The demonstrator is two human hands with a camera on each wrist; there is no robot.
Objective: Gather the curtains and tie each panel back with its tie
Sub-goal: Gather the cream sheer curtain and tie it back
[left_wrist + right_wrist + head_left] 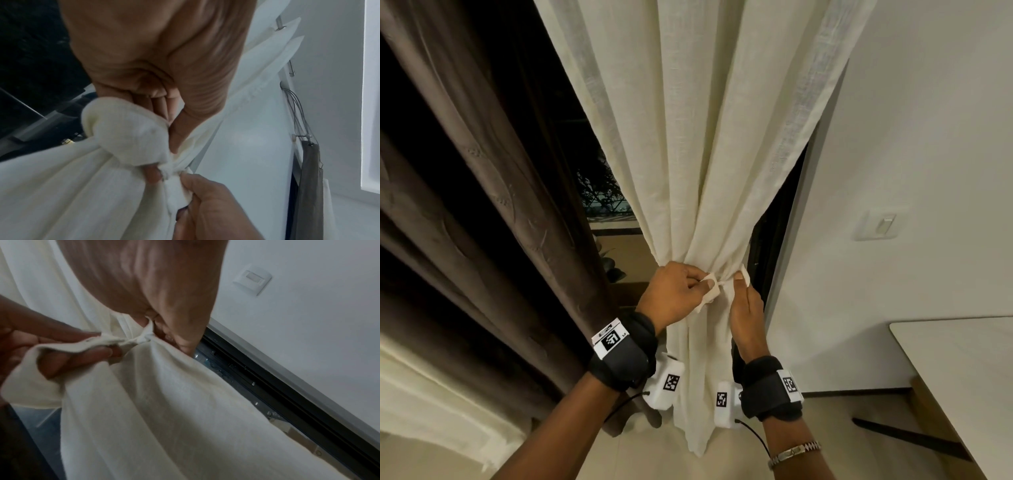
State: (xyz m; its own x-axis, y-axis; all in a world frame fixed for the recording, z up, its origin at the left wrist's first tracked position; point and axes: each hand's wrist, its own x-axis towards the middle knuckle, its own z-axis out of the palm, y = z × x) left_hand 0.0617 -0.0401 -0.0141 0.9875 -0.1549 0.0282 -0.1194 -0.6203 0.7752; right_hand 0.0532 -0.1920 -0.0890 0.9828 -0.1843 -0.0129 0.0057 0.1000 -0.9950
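Observation:
A cream curtain panel [698, 137] hangs at centre, gathered into a narrow waist. A cream fabric tie [717, 286] wraps that waist with a small knot between my hands. My left hand [678, 291] pinches one end of the tie [127, 134] on the left of the knot. My right hand [744, 301] pinches the other end on the right, thumb up by the knot [144, 338]. In the right wrist view the tie end [68, 347] lies over the left hand's fingers [82, 356]. A brown curtain panel [465, 205] hangs loose at left.
A white wall [911, 137] with a light switch [881, 226] stands right of the curtain. A pale table [969, 370] juts in at lower right. A dark window frame [277, 394] runs behind the cream panel. Another cream fabric [431, 394] lies at lower left.

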